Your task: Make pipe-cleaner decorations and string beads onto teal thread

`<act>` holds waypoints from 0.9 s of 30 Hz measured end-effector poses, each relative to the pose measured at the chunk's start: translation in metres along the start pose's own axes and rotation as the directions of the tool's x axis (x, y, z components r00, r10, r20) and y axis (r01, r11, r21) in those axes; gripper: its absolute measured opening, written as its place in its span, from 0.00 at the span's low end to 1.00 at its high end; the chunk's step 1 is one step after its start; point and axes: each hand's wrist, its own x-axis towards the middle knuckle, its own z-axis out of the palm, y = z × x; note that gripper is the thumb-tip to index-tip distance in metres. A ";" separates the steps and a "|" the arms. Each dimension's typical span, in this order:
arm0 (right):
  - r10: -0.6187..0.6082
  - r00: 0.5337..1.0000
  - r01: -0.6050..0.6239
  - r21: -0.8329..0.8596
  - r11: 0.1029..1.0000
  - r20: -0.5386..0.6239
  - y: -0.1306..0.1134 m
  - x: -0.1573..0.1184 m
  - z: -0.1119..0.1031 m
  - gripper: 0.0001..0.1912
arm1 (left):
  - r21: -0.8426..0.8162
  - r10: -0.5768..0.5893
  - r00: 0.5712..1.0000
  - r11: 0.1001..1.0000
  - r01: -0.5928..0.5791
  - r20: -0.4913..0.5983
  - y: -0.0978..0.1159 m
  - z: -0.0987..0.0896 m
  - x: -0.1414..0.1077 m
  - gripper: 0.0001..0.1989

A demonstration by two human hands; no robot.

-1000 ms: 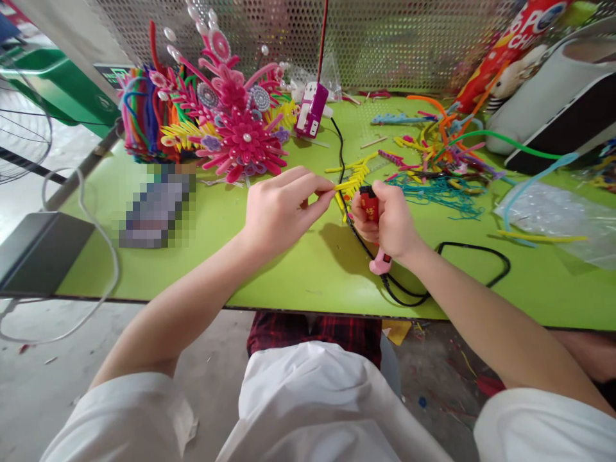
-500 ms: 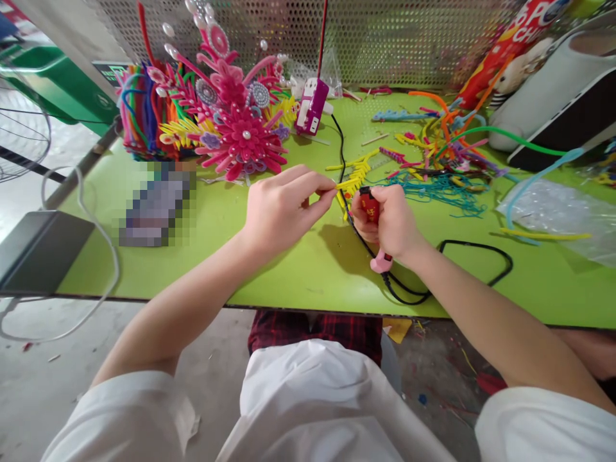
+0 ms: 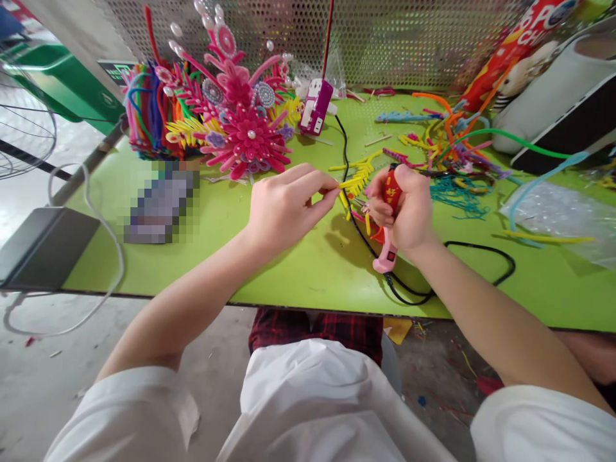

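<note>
Between thumb and fingertips, my left hand pinches the end of a yellow pipe-cleaner piece above the green table. To its right, my right hand is wrapped round a red lighter, held upright with its top under the thumb. A pink glue gun with a black cord lies just below the right fingers; whether they touch it I cannot tell. Yellow and orange pieces lie between the hands. Behind the left hand stands a pink flower ornament with pearls.
A bundle of coloured pipe cleaners and a purple power socket stand at the back. Tangled craft pieces and teal threads lie right. A grey box with a white cable is at left, plastic bags at right.
My right hand has moved up and to the right with the red lighter, away from the yellow piece, showing more of the pink glue gun. My left hand keeps its pinch.
</note>
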 end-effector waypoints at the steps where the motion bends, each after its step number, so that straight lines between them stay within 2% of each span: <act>1: -0.065 0.996 0.063 -0.033 0.997 -0.056 -0.002 0.000 -0.002 0.21 | 0.012 0.009 1.000 1.000 -0.009 0.003 0.000 0.000 0.000 0.08; 3: -0.218 0.966 0.199 -0.138 0.970 -0.138 -0.007 -0.001 -0.005 0.13 | 0.048 0.031 0.999 0.998 -0.031 0.009 -0.001 0.000 0.000 0.09; 4: -0.317 0.938 0.280 -0.233 0.931 -0.142 -0.010 -0.002 -0.007 0.10 | 0.069 0.040 0.999 0.997 -0.041 0.015 -0.001 0.000 0.000 0.09; 5: -0.423 0.901 0.365 -0.355 0.861 -0.100 -0.013 -0.003 -0.009 0.08 | 0.087 0.046 0.999 0.995 -0.048 0.022 -0.002 0.001 -0.001 0.10; 7: -0.596 0.797 0.523 -0.608 0.598 0.099 -0.017 -0.007 -0.012 0.07 | 0.110 0.052 0.998 0.992 -0.056 0.035 -0.002 0.003 -0.001 0.10; 9: -0.625 0.716 0.604 -0.724 0.334 0.310 -0.017 -0.010 -0.013 0.08 | 0.110 0.052 0.998 0.992 -0.057 0.044 -0.002 0.005 -0.002 0.09; 11: -0.594 0.694 0.622 -0.754 0.211 0.407 -0.014 -0.012 -0.012 0.08 | 0.076 0.042 0.998 0.996 -0.046 0.053 -0.001 0.005 -0.002 0.07; 12: -0.578 0.704 0.614 -0.763 0.201 0.414 -0.012 -0.013 -0.010 0.09 | 0.045 0.030 0.998 0.998 -0.033 0.061 0.000 0.005 -0.001 0.07; 14: -0.544 0.749 0.585 -0.763 0.274 0.378 -0.008 -0.014 -0.006 0.09 | -0.037 -0.005 0.997 0.999 0.008 0.072 0.002 0.004 0.000 0.06; 15: -0.523 0.781 0.563 -0.747 0.353 0.341 -0.007 -0.014 -0.004 0.09 | -0.089 -0.020 0.997 0.996 0.026 0.075 0.003 0.004 0.001 0.05; 17: -0.452 0.862 0.481 -0.653 0.585 0.230 -0.007 -0.014 0.002 0.07 | -0.225 -0.061 0.994 0.971 0.081 0.093 0.004 0.004 0.003 0.04; 19: -0.310 0.946 0.319 -0.455 0.831 0.097 -0.009 -0.014 0.008 0.07 | -0.389 -0.133 0.983 0.905 0.172 0.125 0.005 0.005 0.004 0.01; 21: -0.102 0.995 0.104 -0.188 0.977 0.021 -0.011 -0.013 0.014 0.13 | -0.542 -0.210 0.962 0.795 0.271 0.174 0.006 0.007 0.005 0.06; 22: -0.008 1.000 0.009 -0.054 0.998 0.022 -0.013 -0.013 0.016 0.16 | -0.605 -0.240 0.949 0.732 0.314 0.204 0.006 0.008 0.005 0.09; 24: 0.115 0.990 -0.127 0.161 0.979 0.085 -0.014 -0.012 0.020 0.21 | -0.694 -0.278 0.920 0.605 0.391 0.276 0.007 0.009 0.006 0.11; 27: 0.144 0.973 -0.195 0.315 0.929 0.179 -0.013 -0.012 0.022 0.23 | -0.741 -0.329 0.866 0.453 0.495 0.378 0.008 0.009 0.006 0.09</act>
